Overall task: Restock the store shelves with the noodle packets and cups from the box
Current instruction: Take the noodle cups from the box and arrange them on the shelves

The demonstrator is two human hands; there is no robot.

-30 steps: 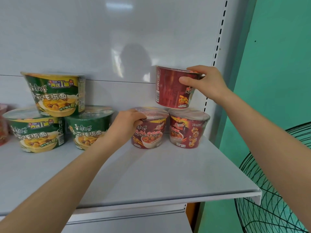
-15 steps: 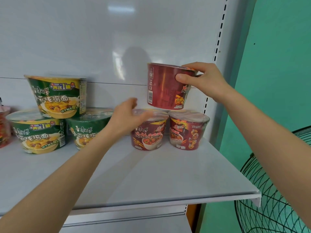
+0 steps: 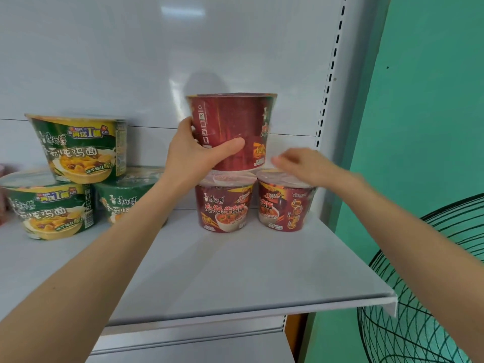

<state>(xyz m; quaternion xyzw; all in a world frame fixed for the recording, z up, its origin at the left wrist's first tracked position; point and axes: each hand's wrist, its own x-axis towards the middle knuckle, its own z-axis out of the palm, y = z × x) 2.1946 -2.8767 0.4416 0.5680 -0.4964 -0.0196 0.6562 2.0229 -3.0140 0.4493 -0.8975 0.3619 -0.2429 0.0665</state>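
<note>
A red noodle cup (image 3: 233,127) sits on top of two red cups, the left one (image 3: 224,205) and the right one (image 3: 284,205), at the back of the white shelf (image 3: 235,271). My left hand (image 3: 199,153) grips the top cup from its left side, thumb across the front. Blurred and with loose fingers, my right hand (image 3: 303,165) hovers over the lid of the right red cup and holds nothing. To the left, a green noodle cup (image 3: 81,148) is stacked on two other green cups (image 3: 49,208).
The shelf's slotted upright (image 3: 331,74) runs up the right side, next to a teal wall (image 3: 432,113). A black wire fan guard (image 3: 429,297) stands at the lower right beyond the shelf's front corner. A reddish item (image 3: 2,195) peeks in at the far left edge.
The top red cup passed from my right hand to my left and came down onto the two lower cups. My right hand let go and dropped toward the right cup's lid.
</note>
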